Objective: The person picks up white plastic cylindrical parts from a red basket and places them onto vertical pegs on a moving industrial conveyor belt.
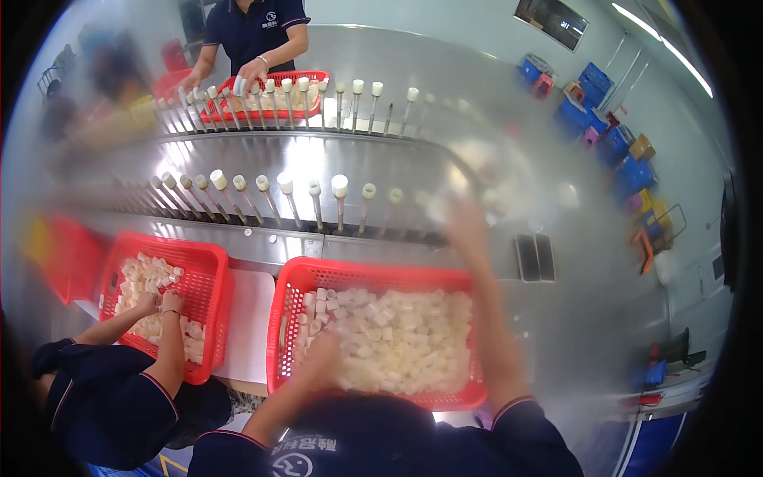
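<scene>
A red plastic basket (373,275) full of small white caps (397,334) sits right below me. My left hand (322,354) rests down among the caps at the basket's left side; blur hides whether it holds any. My right hand (465,226) is raised past the basket's far right corner, close to the row of upright metal pins (318,208) on the steel conveyor (262,155). Motion blur hides its fingers. Several pins carry white caps (339,185).
To my left a person in dark blue digs both hands (159,304) into a second red basket (207,278) of caps. Across the conveyor another person (254,36) works at a third red basket (262,107) behind a far pin row. Blue crates (596,103) stand at right.
</scene>
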### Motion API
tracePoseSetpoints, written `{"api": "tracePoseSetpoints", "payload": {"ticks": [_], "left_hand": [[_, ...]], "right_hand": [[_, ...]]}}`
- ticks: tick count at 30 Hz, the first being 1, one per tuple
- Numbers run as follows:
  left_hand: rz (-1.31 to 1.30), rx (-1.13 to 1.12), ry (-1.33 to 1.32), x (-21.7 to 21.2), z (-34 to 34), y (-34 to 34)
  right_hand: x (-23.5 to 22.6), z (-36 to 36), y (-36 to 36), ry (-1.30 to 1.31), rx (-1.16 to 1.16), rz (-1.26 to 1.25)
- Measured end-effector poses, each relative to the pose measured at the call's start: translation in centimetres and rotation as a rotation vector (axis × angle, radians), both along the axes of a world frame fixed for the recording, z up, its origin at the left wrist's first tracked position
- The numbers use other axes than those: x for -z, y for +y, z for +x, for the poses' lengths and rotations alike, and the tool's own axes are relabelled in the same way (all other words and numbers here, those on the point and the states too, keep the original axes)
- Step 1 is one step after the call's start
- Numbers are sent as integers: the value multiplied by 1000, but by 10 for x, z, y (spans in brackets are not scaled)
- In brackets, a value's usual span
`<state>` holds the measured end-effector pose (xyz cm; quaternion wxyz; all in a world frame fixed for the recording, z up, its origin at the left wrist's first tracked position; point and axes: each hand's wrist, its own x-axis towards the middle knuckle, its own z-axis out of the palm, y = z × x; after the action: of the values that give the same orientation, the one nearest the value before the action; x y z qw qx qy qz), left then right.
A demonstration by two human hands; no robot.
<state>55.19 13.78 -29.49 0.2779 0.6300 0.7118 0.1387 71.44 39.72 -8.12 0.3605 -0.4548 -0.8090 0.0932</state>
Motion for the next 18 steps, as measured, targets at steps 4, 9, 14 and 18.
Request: {"api": "tracePoseSetpoints", "payload": {"ticks": [4,9,14,18], "left_hand": [[24,-612,-1011,-4,-8,5],[35,-622,-1373,-35,-20,9],[134,-390,-1381,-98,-27,16],[99,-361,-1435,-121,-31,19]], "right_hand": [[-15,1,31,-406,-12,2],[-15,13,80,-727,-67,60],[-2,48,101,-588,-119,109],[18,98,74,19,-82,-19]]}}
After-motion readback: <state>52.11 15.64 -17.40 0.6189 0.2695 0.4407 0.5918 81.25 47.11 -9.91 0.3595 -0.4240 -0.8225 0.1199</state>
